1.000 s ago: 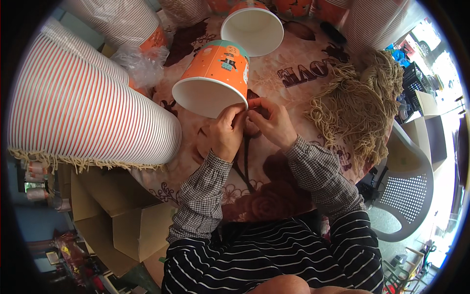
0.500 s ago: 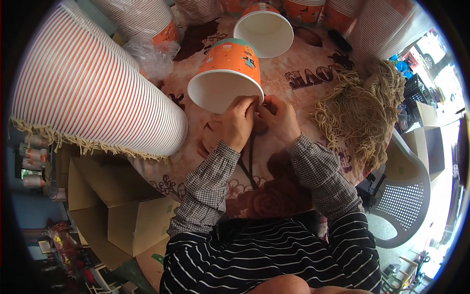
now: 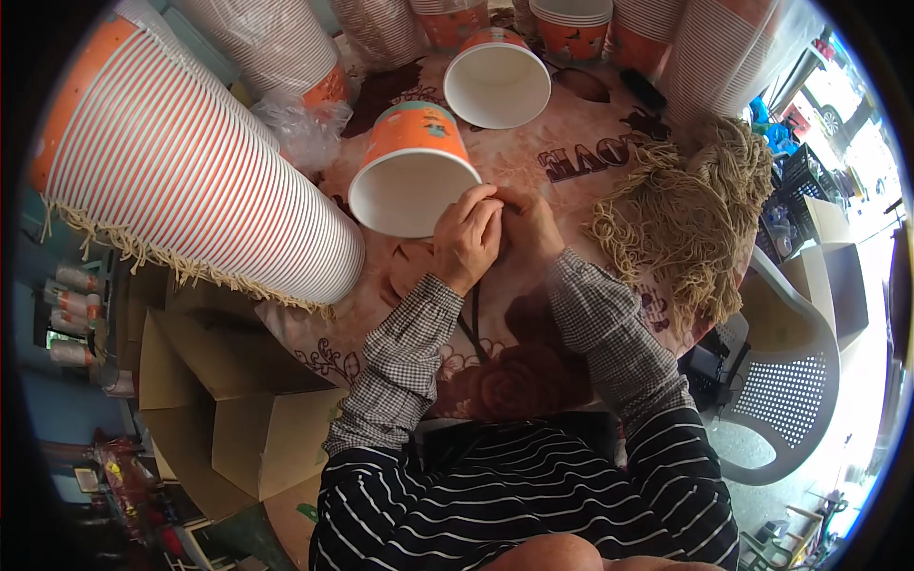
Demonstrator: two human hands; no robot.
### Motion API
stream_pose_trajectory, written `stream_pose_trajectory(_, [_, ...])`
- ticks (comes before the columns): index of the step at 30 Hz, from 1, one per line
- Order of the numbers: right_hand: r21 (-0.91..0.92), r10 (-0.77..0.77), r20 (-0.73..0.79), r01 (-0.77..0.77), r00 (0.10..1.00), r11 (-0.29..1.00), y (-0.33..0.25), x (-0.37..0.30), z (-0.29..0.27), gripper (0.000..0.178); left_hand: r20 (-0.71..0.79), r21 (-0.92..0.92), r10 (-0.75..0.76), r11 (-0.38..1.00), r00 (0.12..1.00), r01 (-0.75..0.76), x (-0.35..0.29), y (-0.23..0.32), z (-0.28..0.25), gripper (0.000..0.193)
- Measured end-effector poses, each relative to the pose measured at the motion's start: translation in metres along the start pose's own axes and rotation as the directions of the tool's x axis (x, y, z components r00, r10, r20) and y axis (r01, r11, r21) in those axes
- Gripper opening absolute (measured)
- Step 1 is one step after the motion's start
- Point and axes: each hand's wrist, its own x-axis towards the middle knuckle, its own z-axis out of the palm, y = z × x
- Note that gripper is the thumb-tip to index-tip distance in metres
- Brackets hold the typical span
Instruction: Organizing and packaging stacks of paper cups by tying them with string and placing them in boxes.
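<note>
Over pink-brown floral cloth (image 3: pixel 583 211), a curled left hand (image 3: pixel 466 246) and right hand (image 3: pixel 530 226) meet beside an orange-and-white round paper tub (image 3: pixel 411 171), grip unclear, seemingly mid-fingerwork needing steadiness next.

the orange tub (image 3: pixel 412 175) now shows less of its printed side.

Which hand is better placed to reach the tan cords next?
Probably the right hand: the tan cords lie to its right; the left hand is farther off, close to the nearer orange cup.
</note>
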Motion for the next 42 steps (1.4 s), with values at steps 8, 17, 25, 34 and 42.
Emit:
stream_pose_trajectory(8, [-0.47,-0.059,-0.082,0.014,0.995,0.883,-0.021,-0.005,-0.021,0.025,0.159,-0.158,-0.284,0.938,0.946,0.308,0.003,-0.018,0.017,0.014])
stream_pose_trajectory(17, [-0.612,-0.26,0.059,0.241,0.964,0.753,-0.056,-0.016,-0.029,0.015,0.18,-0.229,-0.369,0.886,0.912,0.404,-0.002,-0.024,0.017,0.014])
stream_pose_trajectory(25, [-0.59,-0.317,0.002,0.257,0.948,0.766,-0.049,-0.009,-0.027,0.012,0.359,-0.286,-0.31,0.861,0.881,0.42,-0.001,-0.021,0.004,0.014])
stream_pose_trajectory(34, [-0.444,-0.205,-0.126,0.13,0.971,0.886,-0.052,-0.005,-0.028,0.015,0.493,-0.471,-0.463,0.57,0.737,0.673,-0.002,-0.033,0.003,0.014])
stream_pose_trajectory(42, [-0.409,-0.14,-0.014,0.122,0.99,0.905,-0.063,-0.013,-0.025,0.018,0.478,-0.563,-0.519,0.438,0.709,0.701,-0.003,-0.029,0.007,0.015])
